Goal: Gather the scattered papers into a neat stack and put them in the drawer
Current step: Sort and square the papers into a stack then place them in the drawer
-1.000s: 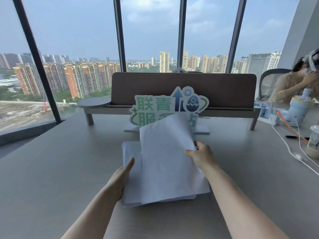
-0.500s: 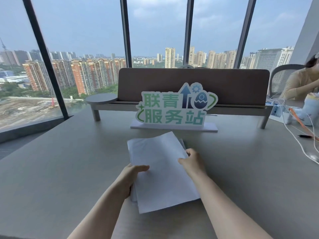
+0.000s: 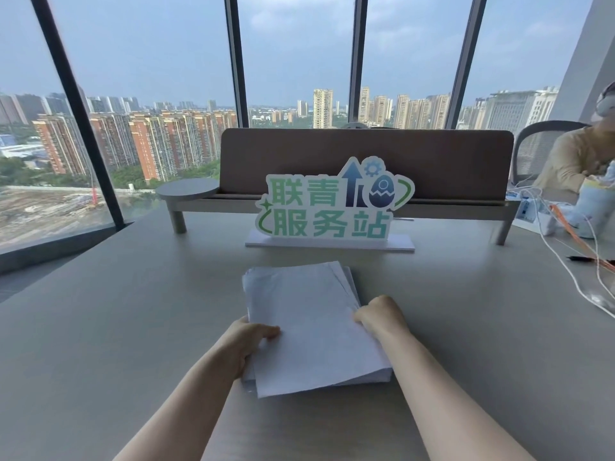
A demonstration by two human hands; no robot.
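Papers (image 3: 312, 327) lie mid-table (image 3: 100, 344), sheets fanned. Left hand (image 3: 248, 341) pinches the left edge, thumb on top; right hand (image 3: 382, 316) curls against the right. Square both edges evenly.

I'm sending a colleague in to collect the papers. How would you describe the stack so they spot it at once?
Find the grey desk facing the windows, with a green-lettered standing sign at its middle. The paper stack lies flat just in front of that sign, between the left hand and right hand. It is the only plain white sheaf there, edges slightly uneven.
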